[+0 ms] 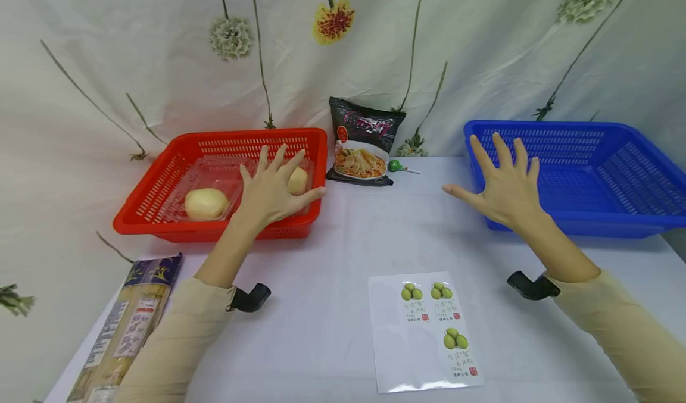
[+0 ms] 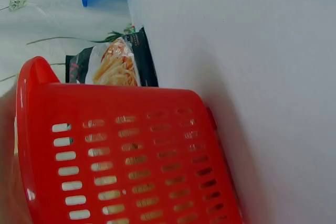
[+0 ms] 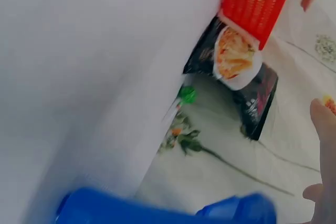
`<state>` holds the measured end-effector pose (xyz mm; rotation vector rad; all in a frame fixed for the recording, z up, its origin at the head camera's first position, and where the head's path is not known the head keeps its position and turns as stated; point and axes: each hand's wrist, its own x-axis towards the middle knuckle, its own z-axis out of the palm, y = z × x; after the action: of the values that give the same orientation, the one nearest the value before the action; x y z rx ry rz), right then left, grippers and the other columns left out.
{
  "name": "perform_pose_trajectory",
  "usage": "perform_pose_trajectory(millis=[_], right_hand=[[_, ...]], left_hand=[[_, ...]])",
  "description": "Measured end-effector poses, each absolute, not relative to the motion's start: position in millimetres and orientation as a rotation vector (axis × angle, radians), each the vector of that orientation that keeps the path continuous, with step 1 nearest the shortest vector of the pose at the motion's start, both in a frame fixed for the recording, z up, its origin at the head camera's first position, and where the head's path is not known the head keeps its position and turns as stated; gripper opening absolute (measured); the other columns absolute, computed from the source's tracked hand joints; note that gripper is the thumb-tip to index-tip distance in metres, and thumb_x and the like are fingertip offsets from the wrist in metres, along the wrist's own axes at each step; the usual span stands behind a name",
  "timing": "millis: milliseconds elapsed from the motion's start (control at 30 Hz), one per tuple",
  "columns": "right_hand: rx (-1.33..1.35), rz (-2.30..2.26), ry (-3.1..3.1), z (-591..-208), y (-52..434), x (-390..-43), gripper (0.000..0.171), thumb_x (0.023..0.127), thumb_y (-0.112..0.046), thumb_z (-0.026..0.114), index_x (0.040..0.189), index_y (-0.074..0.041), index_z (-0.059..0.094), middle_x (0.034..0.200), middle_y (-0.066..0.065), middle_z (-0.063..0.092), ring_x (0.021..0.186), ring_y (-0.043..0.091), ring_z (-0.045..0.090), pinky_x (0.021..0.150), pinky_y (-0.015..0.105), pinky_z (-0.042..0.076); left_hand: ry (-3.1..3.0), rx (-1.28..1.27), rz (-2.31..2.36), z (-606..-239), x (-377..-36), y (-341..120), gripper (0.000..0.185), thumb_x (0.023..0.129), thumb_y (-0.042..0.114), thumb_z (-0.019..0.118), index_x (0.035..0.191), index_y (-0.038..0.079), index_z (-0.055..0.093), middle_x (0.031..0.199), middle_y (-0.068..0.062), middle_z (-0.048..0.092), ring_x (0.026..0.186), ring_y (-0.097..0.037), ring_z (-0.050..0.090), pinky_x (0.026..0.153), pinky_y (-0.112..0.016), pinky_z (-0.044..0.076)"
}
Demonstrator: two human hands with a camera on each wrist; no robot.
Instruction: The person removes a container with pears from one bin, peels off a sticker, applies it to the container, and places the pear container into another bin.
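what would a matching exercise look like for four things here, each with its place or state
Things
1. red plastic basket
2. blue plastic basket
3. noodle packet
4. sticker sheet

Places or states
A. lying flat, printed with green fruit
B. farthest right in the head view
C. holding clear plastic packaging
D. upright between the baskets

Pairs: 1-C, 2-B, 3-D, 4-A

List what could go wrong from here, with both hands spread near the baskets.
The left hand appears very close to the red basket, so a low sweep might jolt it and shift its contents.
The black noodle packet stands upright against the backdrop; a knock could topple it.
The green lollipop lies loose beside it and may roll if brushed.
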<state>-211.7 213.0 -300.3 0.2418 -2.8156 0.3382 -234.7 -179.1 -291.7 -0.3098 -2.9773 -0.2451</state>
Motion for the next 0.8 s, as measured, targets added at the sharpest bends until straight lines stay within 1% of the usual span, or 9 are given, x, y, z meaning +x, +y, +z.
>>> perform_pose_trajectory(millis=[100, 167, 200, 267, 333, 433, 567, 667, 800], right_hand=[[0.368, 0.477, -2.791, -298.1, 199.0, -215.7, 0.091, 0.082, -0.056, 0.062, 0.15, -0.014, 0.021, 0.15, 0.026, 0.019, 0.135, 0.051, 0.012, 0.099, 0.073, 0.015], [0.486, 0.599, -2.781, -295.9, 187.2, -219.6, 0.087, 0.083, -0.044, 0.067, 0.149, -0.008, 0.023, 0.147, 0.028, 0.024, 0.133, 0.05, 0.019, 0.099, 0.07, 0.021], [0.539, 0.656, -2.78, -294.7, 180.0, -222.2, 0.085, 0.084, -0.039, 0.068, 0.149, -0.006, 0.024, 0.146, 0.028, 0.026, 0.132, 0.049, 0.022, 0.099, 0.069, 0.023], [0.641, 0.778, -2.773, -291.7, 163.3, -227.6, 0.082, 0.085, -0.032, 0.069, 0.147, -0.003, 0.025, 0.143, 0.029, 0.031, 0.128, 0.047, 0.031, 0.098, 0.064, 0.032], [0.728, 0.896, -2.767, -288.1, 143.5, -232.9, 0.08, 0.085, -0.028, 0.069, 0.147, -0.002, 0.026, 0.141, 0.027, 0.035, 0.124, 0.043, 0.04, 0.094, 0.058, 0.04], [0.853, 1.014, -2.759, -283.4, 112.1, -240.7, 0.078, 0.085, -0.026, 0.07, 0.146, -0.001, 0.028, 0.136, 0.025, 0.042, 0.116, 0.039, 0.049, 0.084, 0.05, 0.05], [1.021, 1.077, -2.743, -281.4, 76.4, -251.3, 0.074, 0.084, -0.023, 0.07, 0.144, -0.001, 0.032, 0.134, 0.021, 0.048, 0.116, 0.034, 0.05, 0.088, 0.047, 0.049], [1.097, 1.104, -2.738, -281.3, 55.1, -258.8, 0.071, 0.084, -0.022, 0.071, 0.142, 0.0, 0.036, 0.135, 0.019, 0.049, 0.117, 0.031, 0.05, 0.093, 0.045, 0.047], [1.105, 1.174, -2.784, -277.4, 30.5, -266.3, 0.069, 0.084, -0.021, 0.071, 0.14, 0.0, 0.038, 0.127, 0.02, 0.054, 0.108, 0.031, 0.058, 0.087, 0.039, 0.051]], left_hand=[[-2.917, -0.259, -0.26, -290.0, -229.2, -187.4, 0.085, 0.083, 0.07, 0.043, 0.148, 0.016, 0.03, 0.141, -0.022, 0.041, 0.129, -0.044, 0.036, 0.098, -0.067, 0.028], [-2.878, -0.217, -0.266, -288.3, -225.3, -194.8, 0.079, 0.087, 0.062, 0.047, 0.144, 0.01, 0.035, 0.116, -0.023, 0.06, 0.104, -0.042, 0.056, 0.085, -0.058, 0.045], [-2.864, -0.198, -0.264, -287.7, -223.7, -199.0, 0.075, 0.088, 0.058, 0.048, 0.142, 0.007, 0.037, 0.1, -0.023, 0.064, 0.09, -0.041, 0.06, 0.075, -0.054, 0.049], [-2.853, -0.172, -0.27, -287.0, -220.6, -208.4, 0.07, 0.089, 0.051, 0.052, 0.138, 0.002, 0.04, 0.077, -0.021, 0.061, 0.069, -0.038, 0.059, 0.061, -0.05, 0.05], [-2.87, -0.158, -0.302, -286.9, -218.6, -218.7, 0.066, 0.089, 0.046, 0.056, 0.134, -0.001, 0.042, 0.068, -0.019, 0.057, 0.062, -0.037, 0.056, 0.057, -0.048, 0.05], [-2.919, -0.16, -0.353, -287.1, -216.3, -233.5, 0.067, 0.089, 0.043, 0.058, 0.132, -0.005, 0.042, 0.08, -0.025, 0.06, 0.07, -0.041, 0.059, 0.065, -0.053, 0.052], [-2.995, -0.156, -0.449, -286.4, -215.3, -250.0, 0.07, 0.089, 0.042, 0.059, 0.135, -0.008, 0.039, 0.107, -0.032, 0.059, 0.091, -0.047, 0.058, 0.079, -0.058, 0.048], [-3.026, -0.164, -0.545, -285.5, -216.0, -259.6, 0.068, 0.09, 0.04, 0.058, 0.134, -0.007, 0.04, 0.117, -0.033, 0.055, 0.101, -0.047, 0.054, 0.083, -0.058, 0.046], [-3.054, -0.185, -0.628, -283.4, -216.2, -266.1, 0.065, 0.09, 0.039, 0.059, 0.134, -0.006, 0.042, 0.118, -0.032, 0.054, 0.104, -0.046, 0.053, 0.084, -0.057, 0.045]])
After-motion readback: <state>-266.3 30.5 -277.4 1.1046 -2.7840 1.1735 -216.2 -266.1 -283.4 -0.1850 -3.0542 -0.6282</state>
